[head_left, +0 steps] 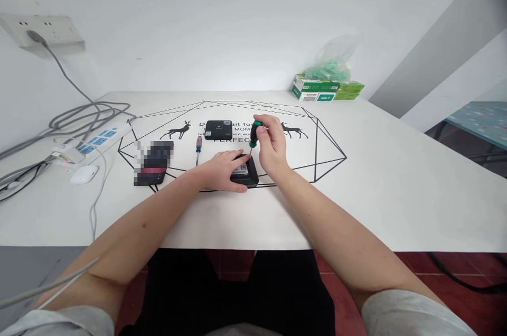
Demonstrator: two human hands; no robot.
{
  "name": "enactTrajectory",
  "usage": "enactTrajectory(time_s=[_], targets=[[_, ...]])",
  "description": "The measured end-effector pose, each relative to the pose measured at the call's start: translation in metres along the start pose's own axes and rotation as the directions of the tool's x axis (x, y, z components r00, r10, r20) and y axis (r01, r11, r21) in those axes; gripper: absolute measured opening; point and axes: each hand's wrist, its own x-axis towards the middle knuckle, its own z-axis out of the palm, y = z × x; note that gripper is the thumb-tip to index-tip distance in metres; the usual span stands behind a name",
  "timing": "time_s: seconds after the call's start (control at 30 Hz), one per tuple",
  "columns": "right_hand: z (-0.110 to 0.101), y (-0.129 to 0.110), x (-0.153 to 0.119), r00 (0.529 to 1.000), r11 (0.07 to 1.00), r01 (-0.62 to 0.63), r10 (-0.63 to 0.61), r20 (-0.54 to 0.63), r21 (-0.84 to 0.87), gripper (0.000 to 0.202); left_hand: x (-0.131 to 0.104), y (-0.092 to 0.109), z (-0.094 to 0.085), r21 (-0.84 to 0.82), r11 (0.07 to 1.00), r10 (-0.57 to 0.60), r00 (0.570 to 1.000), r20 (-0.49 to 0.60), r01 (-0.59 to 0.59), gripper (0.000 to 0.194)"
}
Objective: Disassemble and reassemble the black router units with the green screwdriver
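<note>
Head view, quick note from my end: the black case (252,176) lies flat on the table near its front edge, a pale printed label (241,169) facing up. I've got the left hand (222,171) bent over it, fingers loosely spread, gripping it with the thumb by the near side and the index finger by the far side. Right hand (273,146) curled shut round a green-and-black screwdriver (255,134), shaft pointing down at the case's far edge; from here I can't tell whether the tip touches. Just beyond sits a smaller black box (219,130), and left of that a red-and-blue screwdriver (198,145). Further left, a partly pixelated phone (154,164), then a white earbud case (84,174), a white-and-blue power strip (103,139) and coiled grey cables (89,114). Table (380,198) is white, printed with black polygon lines, deer figures (176,130) and lettering partly hidden by the hands. Back right: green-and-white boxes (317,87) stacked by the wall, a clear plastic bag (330,64) on top. Plain white wall (206,24) behind; wall socket (51,32) at left with one grey plug in. Red tiled floor (233,264) below, another table (479,124) with a patterned blue-green top far right.
</note>
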Motion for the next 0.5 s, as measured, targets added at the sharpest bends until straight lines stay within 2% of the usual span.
enactTrajectory(time_s=[0.1, 0.3, 0.4, 0.5], targets=[[0.0008, -0.0038, 0.0025, 0.998, 0.999, -0.028, 0.026, -0.064, -0.031, 0.030, 0.0006, -0.0017, 0.0007, -0.009, 0.999, 0.036, 0.999, -0.022, -0.036, 0.111], [0.0022, -0.0011, 0.0001, 0.997, 0.996, -0.060, 0.063, -0.044, 0.067, 0.041, -0.0009, 0.0010, -0.0019, 0.002, 1.000, 0.007, 1.000, 0.006, -0.007, 0.112], [0.0018, 0.0000, -0.0009, 0.997, 0.989, -0.071, 0.073, -0.011, 0.133, 0.033, -0.0007, 0.0020, -0.0024, 0.011, 1.000, -0.011, 1.000, 0.014, 0.011, 0.114], [0.0016, -0.0019, 0.0007, 0.998, 0.997, -0.056, 0.057, -0.019, 0.060, 0.028, -0.0001, 0.0008, -0.0018, -0.006, 1.000, 0.019, 1.000, -0.003, -0.019, 0.112]])
